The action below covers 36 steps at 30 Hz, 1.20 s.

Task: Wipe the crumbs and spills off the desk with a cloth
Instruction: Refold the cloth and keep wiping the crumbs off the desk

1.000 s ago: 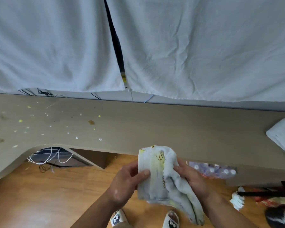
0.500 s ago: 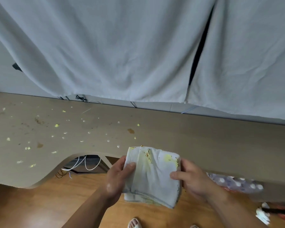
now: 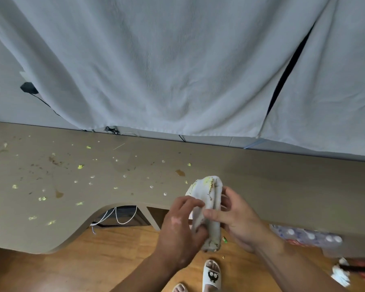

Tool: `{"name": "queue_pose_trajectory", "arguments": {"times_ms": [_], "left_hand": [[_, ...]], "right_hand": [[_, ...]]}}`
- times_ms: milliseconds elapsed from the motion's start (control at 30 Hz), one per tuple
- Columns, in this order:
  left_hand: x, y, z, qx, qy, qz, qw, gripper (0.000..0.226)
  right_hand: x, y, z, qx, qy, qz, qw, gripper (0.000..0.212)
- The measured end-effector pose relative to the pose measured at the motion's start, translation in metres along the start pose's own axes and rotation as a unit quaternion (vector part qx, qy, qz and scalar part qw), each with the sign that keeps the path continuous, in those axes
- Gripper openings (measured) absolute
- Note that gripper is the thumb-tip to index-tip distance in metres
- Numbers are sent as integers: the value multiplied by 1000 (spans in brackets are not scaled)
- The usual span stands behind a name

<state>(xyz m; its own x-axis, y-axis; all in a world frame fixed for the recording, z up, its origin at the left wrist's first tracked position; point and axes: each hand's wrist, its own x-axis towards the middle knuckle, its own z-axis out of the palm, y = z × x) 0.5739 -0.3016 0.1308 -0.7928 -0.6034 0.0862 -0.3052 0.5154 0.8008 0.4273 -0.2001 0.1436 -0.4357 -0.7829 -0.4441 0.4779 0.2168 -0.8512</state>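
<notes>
A person in white slippers (image 3: 212, 275) stands on a wooden floor (image 3: 51, 270) at the front edge of the counter (image 3: 272, 186), holding a folded white cloth (image 3: 211, 199) upright in both hands. The left hand (image 3: 181, 226) curls its grip round the cloth's lower left side. The right hand (image 3: 238, 224) pinches the roll from the other side, forefinger laid across its face. The cloth is clear of the surface: its lower end hangs over the floor and its stained, yellow-smeared top rises in front of the counter's near edge.

The cloth looks soft, light and limp, and probably damp. It should hold best bunched in the palm, with a cleaner fold turned outward and the soiled face tucked in.

Towards the counter's left end, yellow and white crumbs (image 3: 80, 166) are scattered from the curved front cut-out back to the rear edge, among brown smears. One brown spill (image 3: 180, 172) lies just beyond the cloth. The right stretch looks bare and smooth. A white cable (image 3: 118, 216) loops beneath the cut-out. A pale sheet (image 3: 156, 70) hangs along the counter's back edge, split by a dark gap at the right.
</notes>
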Motion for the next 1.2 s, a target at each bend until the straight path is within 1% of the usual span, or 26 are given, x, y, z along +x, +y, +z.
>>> {"name": "queue_pose_trajectory", "arguments": {"times_ms": [33, 100, 200, 267, 333, 367, 433, 500, 567, 633, 667, 700, 733, 767, 800, 833, 867, 900, 933, 967, 1000, 1033, 1067, 1133, 1200], "left_hand": [[5, -1, -6, -6, 8, -8, 1000, 32], [18, -2, -25, -21, 2, -58, 998, 23], [44, -11, -57, 19, 0, -103, 994, 22], [62, -18, -73, 57, 4, -119, 991, 27], [75, -23, -79, 91, 11, -125, 988, 32], [79, -25, -79, 101, 20, -126, 987, 31], [83, -31, -74, 91, 43, -136, 986, 28], [81, -40, -64, 66, 67, -166, 982, 29], [71, -49, -55, 19, 91, -225, 970, 40], [54, -54, -44, -74, 75, -320, 941, 54], [43, -52, -40, -158, 52, -370, 914, 58], [32, -51, -34, -259, 16, -412, 873, 62], [22, -48, -30, -345, -34, -437, 830, 62], [13, -47, -24, -396, -80, -437, 804, 61], [7, -45, -19, -418, -116, -419, 798, 61], [5, -47, -14, -424, -122, -396, 805, 63], [5, -48, -10, -429, -104, -373, 816, 67], [8, -50, -7, -445, -70, -350, 822, 72], [11, -50, -6, -466, -35, -332, 819, 75], [15, -51, -7, -488, -9, -315, 814, 76], [18, -51, -8, -499, 14, -299, 813, 75], [21, -52, -10, -496, 36, -283, 820, 73], [24, -51, -12, -479, 57, -272, 833, 69], [30, -50, -16, -430, 85, -265, 859, 57], [32, -46, -18, -356, 81, -258, 895, 54]], "right_hand": [[3, -3, -3, -10, -3, -3, 1000, 62], [11, -10, -9, -59, 7, -3, 998, 57], [21, -21, -17, -198, 6, -3, 980, 54], [25, -31, -22, -290, -43, 29, 956, 51], [28, -38, -22, -321, -121, 66, 937, 33], [29, -41, -19, -321, -155, 79, 931, 27], [30, -43, -14, -292, -185, 93, 934, 28], [32, -40, -12, -192, -191, 122, 955, 40], [33, -39, -11, -86, -175, 149, 970, 49], [36, -40, -11, -39, -172, 152, 973, 47], [36, -41, -10, -35, -175, 147, 973, 47], [36, -43, -8, -33, -174, 140, 974, 45], [37, -42, -8, -27, -164, 131, 977, 37], [36, -42, -8, -17, -150, 124, 981, 26], [36, -41, -9, -5, -134, 117, 984, 20], [36, -40, -9, 6, -127, 107, 986, 21], [36, -38, -11, 10, -126, 97, 987, 27], [36, -37, -13, 11, -126, 85, 988, 35], [36, -35, -15, 8, -120, 70, 990, 40], [35, -36, -16, -4, -101, 53, 994, 39], [35, -36, -18, -30, -69, 30, 997, 32], [36, -36, -20, -66, -33, 8, 997, 24], [36, -35, -22, -112, -3, -15, 994, 20], [35, -32, -24, -205, 39, -42, 977, 23], [34, -24, -27, -277, 84, -48, 956, 26]]}}
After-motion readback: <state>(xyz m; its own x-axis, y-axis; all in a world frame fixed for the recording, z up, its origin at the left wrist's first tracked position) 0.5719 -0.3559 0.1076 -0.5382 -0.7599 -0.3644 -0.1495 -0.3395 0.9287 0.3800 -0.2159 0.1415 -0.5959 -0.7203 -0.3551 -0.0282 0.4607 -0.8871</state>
